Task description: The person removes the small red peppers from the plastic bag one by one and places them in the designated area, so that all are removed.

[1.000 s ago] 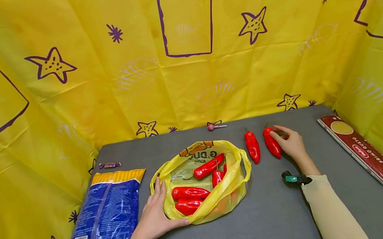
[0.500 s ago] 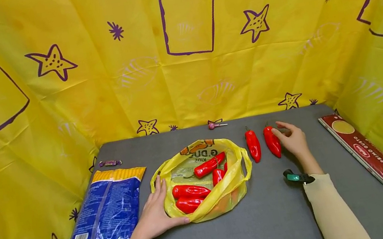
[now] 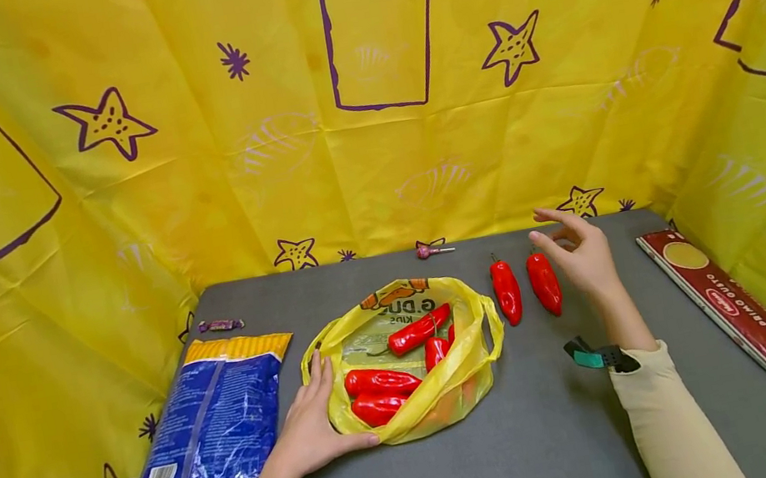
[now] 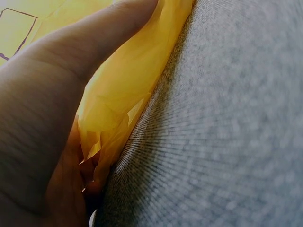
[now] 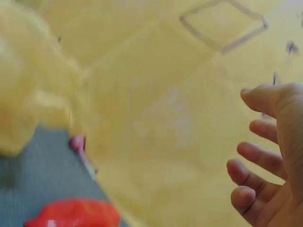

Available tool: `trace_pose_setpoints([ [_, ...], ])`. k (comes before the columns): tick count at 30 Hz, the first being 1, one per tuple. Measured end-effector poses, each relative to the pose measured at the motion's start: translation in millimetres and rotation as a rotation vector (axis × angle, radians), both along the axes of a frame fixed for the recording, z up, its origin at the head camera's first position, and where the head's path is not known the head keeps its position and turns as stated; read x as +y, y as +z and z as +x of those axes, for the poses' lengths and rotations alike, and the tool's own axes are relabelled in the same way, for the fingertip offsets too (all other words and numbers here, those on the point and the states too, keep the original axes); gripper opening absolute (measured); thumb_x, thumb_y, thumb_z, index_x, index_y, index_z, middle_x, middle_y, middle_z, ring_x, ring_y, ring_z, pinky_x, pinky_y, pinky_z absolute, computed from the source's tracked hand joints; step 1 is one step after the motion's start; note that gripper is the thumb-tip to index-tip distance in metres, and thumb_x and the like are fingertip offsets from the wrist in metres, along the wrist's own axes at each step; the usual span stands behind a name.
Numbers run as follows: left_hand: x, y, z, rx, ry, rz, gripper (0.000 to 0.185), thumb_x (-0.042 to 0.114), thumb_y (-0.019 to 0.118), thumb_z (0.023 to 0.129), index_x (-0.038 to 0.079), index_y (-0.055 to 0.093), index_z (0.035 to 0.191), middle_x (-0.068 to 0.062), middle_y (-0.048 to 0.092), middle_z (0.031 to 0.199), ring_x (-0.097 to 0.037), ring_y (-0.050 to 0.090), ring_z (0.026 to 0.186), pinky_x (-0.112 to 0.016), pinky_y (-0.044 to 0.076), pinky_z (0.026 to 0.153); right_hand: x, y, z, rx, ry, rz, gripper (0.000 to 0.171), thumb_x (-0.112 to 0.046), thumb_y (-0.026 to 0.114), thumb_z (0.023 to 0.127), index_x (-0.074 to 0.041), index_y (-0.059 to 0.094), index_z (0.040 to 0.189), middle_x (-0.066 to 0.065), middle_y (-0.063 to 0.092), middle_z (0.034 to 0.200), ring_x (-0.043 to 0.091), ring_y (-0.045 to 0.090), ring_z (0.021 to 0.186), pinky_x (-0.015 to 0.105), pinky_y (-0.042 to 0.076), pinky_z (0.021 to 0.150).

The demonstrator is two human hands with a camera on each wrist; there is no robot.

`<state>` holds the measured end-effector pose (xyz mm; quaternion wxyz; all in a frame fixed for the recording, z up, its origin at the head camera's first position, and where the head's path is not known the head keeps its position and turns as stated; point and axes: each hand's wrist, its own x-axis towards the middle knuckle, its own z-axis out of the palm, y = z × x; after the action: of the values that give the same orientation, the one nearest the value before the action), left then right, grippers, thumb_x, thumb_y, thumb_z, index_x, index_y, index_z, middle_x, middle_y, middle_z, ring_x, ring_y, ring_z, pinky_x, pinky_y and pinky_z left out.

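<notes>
The right hand (image 3: 580,261) hovers open and empty just beside a red pepper (image 3: 544,283) lying on the counter (image 3: 552,430). The left hand (image 3: 309,433) rests flat against the yellow bag (image 3: 475,359). The pepper looks light, firm and glossy, likely slippery, so a grip around its thick middle seems safest.

Head: looks down and forward from above over my grey felt table (image 3: 537,433).
Left wrist: pressed close to my crinkled yellow plastic bag (image 4: 128,90), facing along the table.
Right wrist: tilted up past my right hand (image 5: 277,156), blurred.
Shared: table, bag.
</notes>
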<state>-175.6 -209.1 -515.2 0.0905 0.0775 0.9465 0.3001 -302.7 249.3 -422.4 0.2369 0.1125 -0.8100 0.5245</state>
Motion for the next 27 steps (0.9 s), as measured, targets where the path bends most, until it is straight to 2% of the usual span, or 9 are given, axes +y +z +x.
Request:
trace_pose_setpoints([
  [5, 1.8, -0.2, -1.0, 0.001, -0.006, 0.007, 0.147, 0.079, 0.085, 0.066, 0.009, 0.009, 0.171, -0.008, -0.012, 0.179, -0.059, 0.019, 0.155, -0.077, 0.025, 0.118, -17.7, 17.7, 14.9, 0.05, 0.068, 0.013, 0.042, 0.004, 0.073, 0.096, 0.002, 0.067, 0.138, 0.027, 0.067, 0.129, 0.0, 0.062, 0.087, 0.011, 0.051, 0.072],
  [11, 1.9, 2.0, -0.2, 0.004, -0.006, -0.002, 0.147, 0.078, 0.086, 0.066, 0.007, 0.01, 0.17, -0.01, -0.01, 0.179, -0.058, 0.02, 0.155, -0.077, 0.027, 0.118, -39.2, 16.4, 20.9, 0.073, 0.187, 0.049, 0.047, 0.005, 0.078, 0.092, -0.005, 0.07, 0.138, 0.017, 0.069, 0.13, 0.005, 0.063, 0.088, 0.016, 0.051, 0.072],
  [16, 3.6, 1.9, -4.2, 0.018, -0.024, -0.004, 0.147, 0.08, 0.084, 0.067, 0.006, 0.01, 0.17, -0.01, -0.011, 0.179, -0.056, 0.02, 0.156, -0.075, 0.028, 0.119, -58.7, 10.0, 18.0, 0.041, 0.253, 0.109, 0.045, -0.003, 0.081, 0.093, -0.01, 0.072, 0.136, 0.015, 0.071, 0.128, 0.013, 0.062, 0.085, 0.02, 0.052, 0.07],
  [22, 0.0, 2.3, -6.2, 0.029, -0.019, -0.008, 0.147, 0.079, 0.084, 0.067, 0.005, 0.012, 0.17, -0.01, -0.011, 0.179, -0.057, 0.021, 0.155, -0.077, 0.028, 0.118, -90.7, 5.2, 5.9, -0.03, 0.36, 0.226, 0.042, -0.018, 0.08, 0.097, -0.018, 0.071, 0.138, 0.008, 0.07, 0.134, 0.015, 0.062, 0.081, 0.03, 0.05, 0.066],
  [27, -1.8, -0.6, -3.5, 0.023, -0.019, -0.018, 0.147, 0.081, 0.083, 0.067, 0.005, 0.012, 0.17, -0.011, -0.01, 0.179, -0.059, 0.022, 0.154, -0.077, 0.028, 0.117, -118.5, 2.9, -4.6, -0.075, 0.458, 0.278, 0.039, -0.02, 0.08, 0.097, -0.015, 0.073, 0.135, 0.006, 0.071, 0.132, 0.018, 0.065, 0.084, 0.036, 0.051, 0.064],
])
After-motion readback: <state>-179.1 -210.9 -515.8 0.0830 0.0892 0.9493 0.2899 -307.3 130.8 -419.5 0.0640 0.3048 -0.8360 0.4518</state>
